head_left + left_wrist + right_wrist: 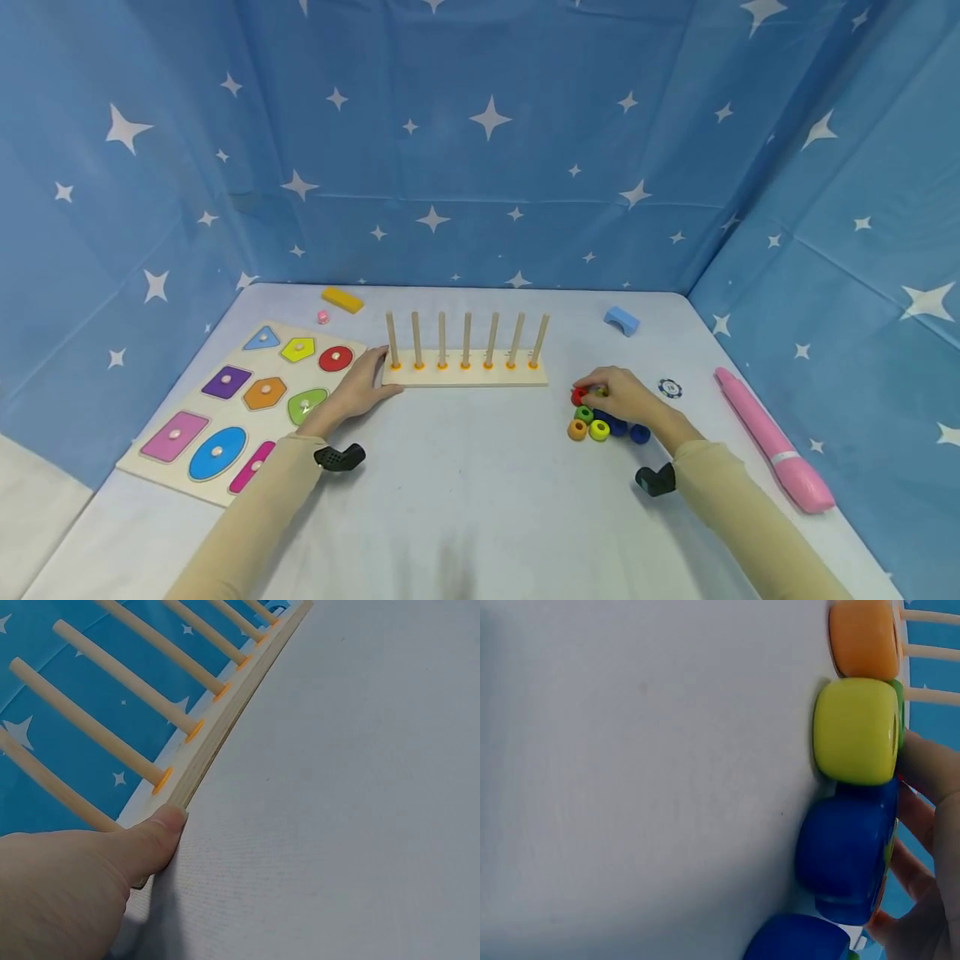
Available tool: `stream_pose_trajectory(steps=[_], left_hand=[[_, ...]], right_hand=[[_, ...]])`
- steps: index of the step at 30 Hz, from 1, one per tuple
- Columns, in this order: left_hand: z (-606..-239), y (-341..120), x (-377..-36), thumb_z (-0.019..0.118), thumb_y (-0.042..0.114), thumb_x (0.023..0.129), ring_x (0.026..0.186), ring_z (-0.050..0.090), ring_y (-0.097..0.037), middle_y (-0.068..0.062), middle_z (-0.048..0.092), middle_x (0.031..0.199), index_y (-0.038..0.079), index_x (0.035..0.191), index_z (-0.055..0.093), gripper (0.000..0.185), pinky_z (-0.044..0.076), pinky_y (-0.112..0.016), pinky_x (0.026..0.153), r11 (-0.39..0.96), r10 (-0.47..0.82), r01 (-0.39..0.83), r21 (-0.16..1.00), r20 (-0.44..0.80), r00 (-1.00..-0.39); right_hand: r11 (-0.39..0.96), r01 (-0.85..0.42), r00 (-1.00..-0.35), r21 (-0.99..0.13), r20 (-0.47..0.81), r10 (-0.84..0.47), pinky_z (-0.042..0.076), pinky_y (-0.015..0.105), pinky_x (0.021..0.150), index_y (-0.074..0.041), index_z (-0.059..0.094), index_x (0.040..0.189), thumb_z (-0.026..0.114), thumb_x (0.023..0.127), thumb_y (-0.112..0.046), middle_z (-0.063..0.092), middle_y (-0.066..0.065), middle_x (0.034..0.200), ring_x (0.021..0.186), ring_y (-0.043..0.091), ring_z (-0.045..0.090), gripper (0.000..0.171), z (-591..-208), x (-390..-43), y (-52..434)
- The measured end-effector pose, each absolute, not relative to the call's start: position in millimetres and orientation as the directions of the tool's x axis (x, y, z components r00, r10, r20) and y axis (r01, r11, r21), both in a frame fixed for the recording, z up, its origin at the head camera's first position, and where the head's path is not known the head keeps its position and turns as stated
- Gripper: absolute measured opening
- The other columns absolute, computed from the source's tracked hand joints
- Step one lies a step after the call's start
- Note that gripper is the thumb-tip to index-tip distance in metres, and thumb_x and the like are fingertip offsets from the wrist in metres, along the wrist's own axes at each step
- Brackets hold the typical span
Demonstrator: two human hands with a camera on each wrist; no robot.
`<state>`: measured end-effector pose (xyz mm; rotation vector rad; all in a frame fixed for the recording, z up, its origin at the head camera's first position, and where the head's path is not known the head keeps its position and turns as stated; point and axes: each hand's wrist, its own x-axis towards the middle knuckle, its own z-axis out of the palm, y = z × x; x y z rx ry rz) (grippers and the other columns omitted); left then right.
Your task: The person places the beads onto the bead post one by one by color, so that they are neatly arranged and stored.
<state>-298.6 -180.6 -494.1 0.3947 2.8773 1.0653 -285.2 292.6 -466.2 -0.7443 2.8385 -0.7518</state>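
Observation:
A wooden peg board point(465, 372) with several upright pegs stands mid-table. My left hand point(371, 379) holds its left end. The thumb point(154, 840) lies against the front edge of the base point(225, 724), and the other fingers are hidden behind it. My right hand point(611, 396) reaches over a cluster of rings and pinches the red ring point(578, 396). Green point(583, 413), orange point(577, 429), yellow point(598, 430) and two blue rings point(640, 433) lie beside it. The right wrist view shows the yellow ring point(855, 731), orange ring point(862, 637) and blue ring point(844, 851) close up, with fingers point(930, 772) behind.
A shape puzzle board point(225, 408) lies at the left. A yellow block point(342, 299) and small pink die point(323, 317) sit at the back left, a blue arch block point(622, 320) at the back right. A poker chip point(670, 388) and pink pen-shaped object point(772, 437) lie at the right.

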Motion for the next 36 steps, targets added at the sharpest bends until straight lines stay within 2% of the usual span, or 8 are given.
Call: stream_pose_trajectory(steps=[5,10,17,21,29,33,36], left_hand=[[-493.6,-181.3,-296.9,0.072,0.028,0.085,0.138,0.022,-0.036,-0.021,0.028,0.149,-0.001,0.147,0.023,0.084,0.020,-0.051,0.113,0.726,0.255,0.219,0.652,0.041,-0.966],[-493.1,-187.6,-295.3,0.073,0.026,0.084,0.138,0.022,-0.037,-0.022,0.027,0.149,-0.001,0.147,0.023,0.084,0.020,-0.052,0.112,0.724,0.231,0.197,0.661,0.037,-0.972],[-494.1,-186.4,-298.3,0.073,0.028,0.084,0.137,0.024,-0.036,-0.021,0.030,0.148,-0.001,0.146,0.025,0.084,0.021,-0.050,0.113,0.714,0.256,0.231,0.661,0.060,-0.965],[-493.8,-183.1,-299.3,0.073,0.027,0.084,0.137,0.026,-0.034,-0.020,0.032,0.147,-0.001,0.146,0.027,0.082,0.021,-0.049,0.113,0.713,0.250,0.228,0.663,0.063,-0.966],[-488.6,-179.4,-301.2,0.072,0.028,0.085,0.139,0.022,-0.033,-0.019,0.030,0.148,0.001,0.147,0.025,0.083,0.019,-0.047,0.114,0.725,0.248,0.210,0.656,0.036,-0.968],[-489.6,-180.0,-301.5,0.072,0.030,0.084,0.140,0.020,-0.033,-0.018,0.029,0.149,0.002,0.147,0.025,0.084,0.018,-0.047,0.114,0.724,0.235,0.193,0.662,0.026,-0.972],[-491.5,-182.8,-299.7,0.072,0.031,0.085,0.140,0.020,-0.033,-0.017,0.029,0.149,0.002,0.148,0.025,0.083,0.018,-0.047,0.114,0.723,0.226,0.188,0.665,0.028,-0.974]], right_hand=[[0.766,-0.441,-0.873,-0.468,0.026,-0.486,0.049,0.047,0.088,-0.006,0.067,0.114,0.064,0.090,-0.019,0.065,0.003,0.103,0.095,0.022,0.057,0.027,-464.3,-286.6,287.1],[0.743,-0.463,-0.874,-0.484,0.109,-0.474,0.048,0.050,0.089,-0.005,0.067,0.114,0.065,0.090,-0.023,0.065,0.005,0.104,0.101,0.027,0.057,0.030,-446.1,-297.6,273.0],[0.723,-0.442,-0.897,-0.530,0.261,-0.357,0.048,0.053,0.090,-0.005,0.064,0.117,0.061,0.093,-0.028,0.063,0.014,0.116,0.111,0.033,0.054,0.034,-389.9,-311.4,257.4],[0.715,-0.466,-0.883,-0.521,0.319,-0.343,0.047,0.054,0.091,-0.003,0.064,0.119,0.060,0.094,-0.027,0.062,0.017,0.117,0.113,0.034,0.053,0.035,-359.7,-325.7,240.3],[0.667,-0.530,-0.848,-0.523,0.326,-0.418,0.042,0.049,0.100,-0.006,0.065,0.117,0.059,0.094,-0.024,0.064,0.012,0.117,0.118,0.029,0.052,0.030,-338.2,-353.9,172.2],[0.640,-0.568,-0.821,-0.517,0.302,-0.484,0.043,0.043,0.100,-0.007,0.066,0.117,0.057,0.095,-0.024,0.064,0.010,0.117,0.116,0.025,0.053,0.030,-335.1,-362.4,125.8],[0.603,-0.587,-0.802,-0.540,0.283,-0.526,0.047,0.037,0.095,-0.007,0.066,0.117,0.057,0.094,-0.022,0.065,0.008,0.113,0.109,0.021,0.057,0.029,-335.5,-365.9,90.8]])
